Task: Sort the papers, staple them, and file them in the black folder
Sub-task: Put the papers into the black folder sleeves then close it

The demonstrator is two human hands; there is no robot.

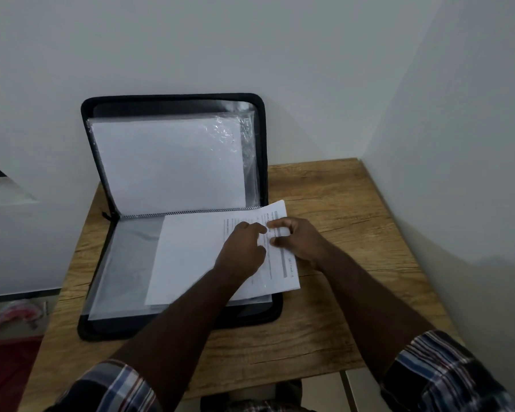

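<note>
1. Looking through the head view: black folder (pixel 173 99) lies unzipped on the wooden desk (pixel 354 203), its back half propped upright against the wall, presumably so both hands stay free for filing.
2. Showing in that upright half: a clear sleeve (pixel 167 162) with a white sheet already inside.
3. Resting on the flat lower half: printed papers (pixel 191 257), turned sideways, right edge sticking out past the folder's rim onto the desk. Seemingly being fed into the clear pocket (pixel 122 263) lying there; whether they are partly inside cannot be told.
4. Left hand (pixel 243 251): laid on top of the papers, fingers curled, likely pinning the stack so it does not slide; whether it pinches a sheet cannot be told.
5. Right hand (pixel 295 239): thumb and fingers pinching the papers near their right edge, a grip suited to steering them inward.
6. No stapler in sight; any staple in the papers too small to make out.
7. Judged stage: filing, near the end.
</note>
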